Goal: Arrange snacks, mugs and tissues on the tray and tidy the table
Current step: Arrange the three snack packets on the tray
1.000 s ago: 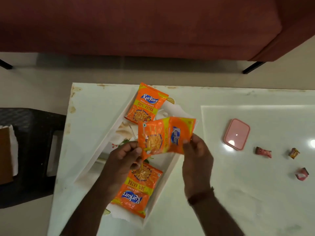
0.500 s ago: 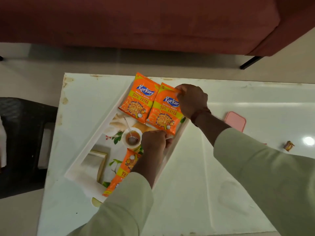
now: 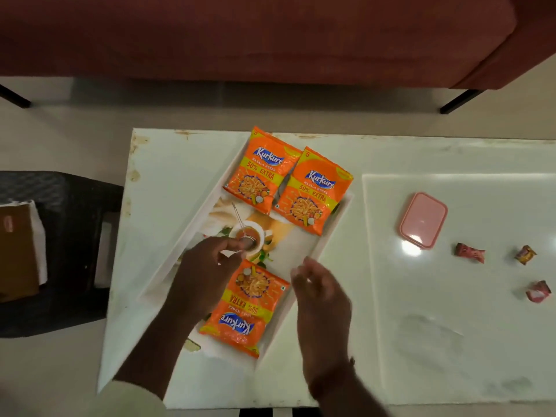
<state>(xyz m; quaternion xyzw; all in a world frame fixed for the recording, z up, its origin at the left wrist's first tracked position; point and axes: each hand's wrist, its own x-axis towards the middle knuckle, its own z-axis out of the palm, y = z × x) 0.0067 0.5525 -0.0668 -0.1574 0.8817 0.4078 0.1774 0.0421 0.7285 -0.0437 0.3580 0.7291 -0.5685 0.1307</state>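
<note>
Tray (image 3: 326, 245) on table (image 3: 180, 176) carries three snack packets — two side by side, one nearer. Left hand (image 3: 204, 272) and right hand (image 3: 322, 296) hover — fingers loosely spread, pinching nothing.

- Tray (image 3: 326, 240): white, printed, angled on the table.
- Three orange packets lie flat in it: two (image 3: 262, 171) (image 3: 313, 192) side by side (far end), one (image 3: 248, 308) near end, upside down.

White table (image 3: 346, 341), glossy, rust marks at far-left edge. Directly on it: white tray (image 3: 326, 249) set diagonally at left; pink lidded box (image 3: 422, 219) right of tray; three crumpled wrappers (image 3: 470, 253) well apart further right.
</note>
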